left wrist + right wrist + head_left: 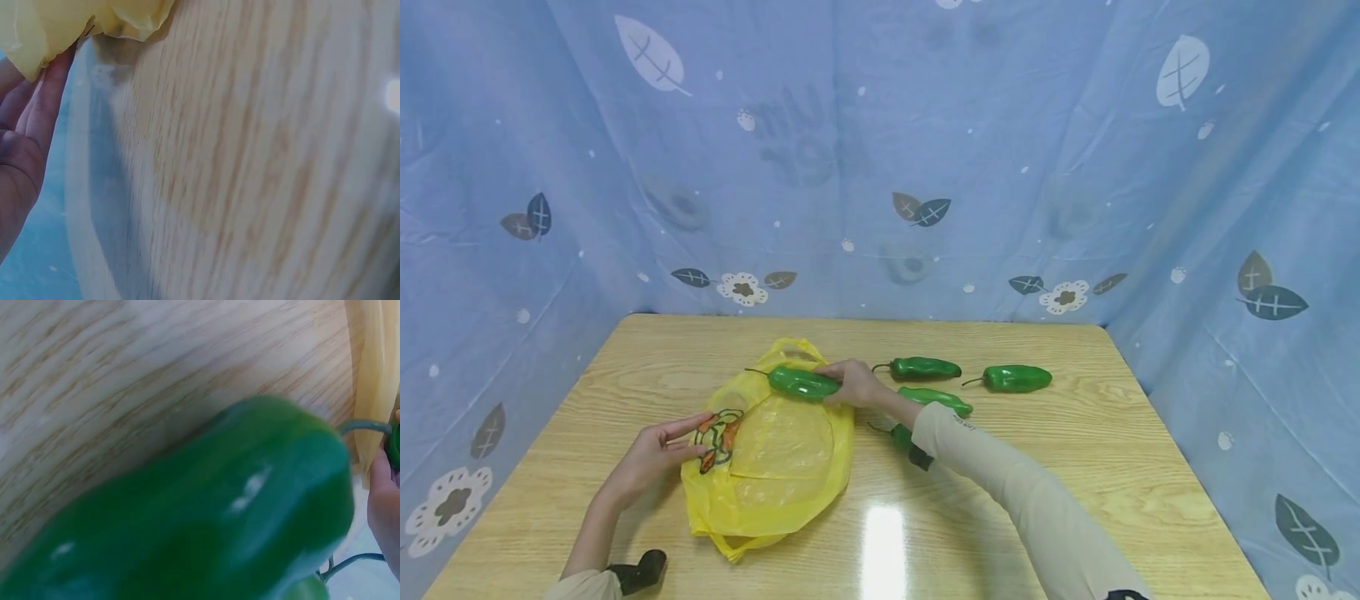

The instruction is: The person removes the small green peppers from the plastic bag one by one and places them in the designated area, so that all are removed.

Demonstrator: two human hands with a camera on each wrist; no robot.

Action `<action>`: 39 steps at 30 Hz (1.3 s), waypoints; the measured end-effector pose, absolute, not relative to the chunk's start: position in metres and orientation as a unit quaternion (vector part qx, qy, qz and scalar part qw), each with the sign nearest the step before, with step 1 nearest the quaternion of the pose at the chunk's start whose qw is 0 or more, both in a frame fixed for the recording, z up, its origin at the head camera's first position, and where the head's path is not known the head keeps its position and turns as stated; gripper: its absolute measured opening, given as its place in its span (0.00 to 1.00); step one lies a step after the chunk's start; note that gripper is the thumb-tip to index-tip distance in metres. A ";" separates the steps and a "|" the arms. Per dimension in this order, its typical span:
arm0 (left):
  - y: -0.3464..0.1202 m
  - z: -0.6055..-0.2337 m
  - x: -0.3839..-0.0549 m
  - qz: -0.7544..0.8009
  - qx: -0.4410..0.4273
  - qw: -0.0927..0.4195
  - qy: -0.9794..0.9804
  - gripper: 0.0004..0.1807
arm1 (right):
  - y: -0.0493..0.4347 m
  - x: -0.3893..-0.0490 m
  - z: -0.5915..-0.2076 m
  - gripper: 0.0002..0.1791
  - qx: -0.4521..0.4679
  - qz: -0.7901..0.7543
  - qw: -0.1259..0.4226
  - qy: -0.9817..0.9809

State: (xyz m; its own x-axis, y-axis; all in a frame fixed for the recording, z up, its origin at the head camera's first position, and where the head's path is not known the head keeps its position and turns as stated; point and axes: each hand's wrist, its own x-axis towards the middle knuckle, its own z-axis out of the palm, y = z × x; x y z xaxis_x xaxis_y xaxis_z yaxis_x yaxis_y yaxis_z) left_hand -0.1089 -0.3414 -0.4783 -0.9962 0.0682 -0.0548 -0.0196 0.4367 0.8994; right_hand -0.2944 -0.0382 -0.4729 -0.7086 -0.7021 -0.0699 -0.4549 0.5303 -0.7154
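A yellow plastic bag (782,450) with an orange and dark printed pattern lies on the table, its mouth spread wide. At its left side my left hand (658,454) pinches the bag by the printed part; in the left wrist view the yellow film (94,22) covers the fingertips. Over the far part of the bag, my right hand (856,385) grips a long green pepper (797,382) by its blunt end, the stem pointing left. In the right wrist view another green pepper (206,506) fills the foreground, and the right hand (384,506) shows at the right edge.
Right of the bag lie several more green peppers: one at the back (925,367), one farther right (1017,378), one nearer (938,400), and one (901,435) partly hidden by the right wrist. A blue patterned curtain (865,167) surrounds the wooden table (1075,467).
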 end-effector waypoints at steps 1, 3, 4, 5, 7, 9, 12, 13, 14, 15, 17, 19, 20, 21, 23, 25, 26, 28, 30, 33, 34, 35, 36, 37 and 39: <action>-0.341 -0.478 -0.109 0.530 0.014 0.040 0.847 0.30 | -0.039 -0.294 -0.473 0.32 -0.335 -0.345 0.175 0.859; -0.341 -0.479 -0.109 0.529 0.014 0.039 0.847 0.30 | -0.041 -0.292 -0.472 0.32 -0.328 -0.346 0.171 0.862; -0.341 -0.479 -0.108 0.528 0.015 0.037 0.848 0.30 | -0.041 -0.291 -0.472 0.32 -0.325 -0.346 0.168 0.864; -0.341 -0.479 -0.108 0.528 0.015 0.037 0.848 0.30 | -0.042 -0.290 -0.472 0.32 -0.323 -0.347 0.165 0.865; -0.341 -0.480 -0.108 0.527 0.014 0.035 0.849 0.30 | -0.042 -0.288 -0.471 0.31 -0.317 -0.350 0.160 0.867; -0.341 -0.480 -0.108 0.527 0.014 0.033 0.849 0.30 | -0.043 -0.286 -0.470 0.30 -0.312 -0.358 0.155 0.866; -0.340 -0.480 -0.109 0.527 0.012 0.034 0.849 0.30 | -0.042 -0.285 -0.470 0.29 -0.304 -0.374 0.150 0.863; -0.340 -0.480 -0.109 0.528 0.011 0.035 0.848 0.30 | -0.041 -0.284 -0.470 0.28 -0.303 -0.379 0.149 0.861; -0.340 -0.479 -0.109 0.529 0.010 0.036 0.848 0.30 | -0.041 -0.284 -0.470 0.28 -0.302 -0.385 0.146 0.860; -0.340 -0.479 -0.109 0.529 0.009 0.037 0.848 0.30 | -0.040 -0.284 -0.471 0.28 -0.301 -0.391 0.144 0.857; -0.340 -0.478 -0.109 0.531 0.009 0.040 0.846 0.30 | -0.039 -0.284 -0.471 0.28 -0.300 -0.404 0.142 0.853; -0.341 -0.477 -0.109 0.532 0.011 0.040 0.846 0.30 | -0.037 -0.284 -0.469 0.28 -0.297 -0.417 0.141 0.847; -0.341 -0.477 -0.109 0.532 0.012 0.039 0.846 0.30 | -0.037 -0.283 -0.468 0.28 -0.296 -0.423 0.140 0.845; -0.342 -0.477 -0.108 0.529 0.015 0.038 0.847 0.30 | -0.036 -0.282 -0.467 0.27 -0.295 -0.429 0.141 0.842; -0.343 -0.477 -0.106 0.524 0.017 0.037 0.851 0.30 | -0.034 -0.280 -0.464 0.27 -0.292 -0.440 0.147 0.836; -0.345 -0.479 -0.105 0.519 0.020 0.039 0.854 0.30 | -0.032 -0.278 -0.461 0.27 -0.292 -0.448 0.153 0.831; -0.345 -0.480 -0.104 0.517 0.017 0.040 0.855 0.30 | -0.029 -0.277 -0.459 0.27 -0.291 -0.450 0.159 0.829; -0.346 -0.482 -0.103 0.515 0.012 0.043 0.856 0.31 | -0.024 -0.274 -0.455 0.26 -0.294 -0.460 0.168 0.821; -0.347 -0.484 -0.103 0.514 0.010 0.045 0.857 0.31 | -0.018 -0.273 -0.450 0.26 -0.295 -0.464 0.173 0.817; -0.347 -0.483 -0.103 0.504 0.007 0.042 0.863 0.30 | -0.007 -0.272 -0.441 0.26 -0.301 -0.468 0.167 0.814; -0.347 -0.483 -0.103 0.501 0.008 0.041 0.865 0.30 | -0.003 -0.272 -0.439 0.26 -0.302 -0.467 0.166 0.815; -0.347 -0.482 -0.104 0.497 0.010 0.041 0.866 0.30 | 0.001 -0.272 -0.437 0.26 -0.302 -0.465 0.165 0.815; -0.347 -0.482 -0.104 0.497 0.010 0.040 0.867 0.30 | 0.004 -0.273 -0.435 0.26 -0.303 -0.467 0.166 0.814; -0.347 -0.482 -0.105 0.497 0.010 0.040 0.867 0.30 | 0.008 -0.273 -0.433 0.26 -0.304 -0.466 0.167 0.814; -0.347 -0.483 -0.106 0.503 0.011 0.044 0.863 0.30 | 0.014 -0.273 -0.430 0.26 -0.301 -0.470 0.172 0.812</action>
State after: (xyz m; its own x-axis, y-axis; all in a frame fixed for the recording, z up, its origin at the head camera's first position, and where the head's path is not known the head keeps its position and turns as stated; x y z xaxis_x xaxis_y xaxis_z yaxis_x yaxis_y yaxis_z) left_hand -0.1059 -0.3470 -0.4830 -0.9959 0.0631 -0.0644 -0.0248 0.4944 0.8689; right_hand -0.2730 0.0144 -0.4302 -0.7591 -0.6509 0.0031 -0.3266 0.3767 -0.8668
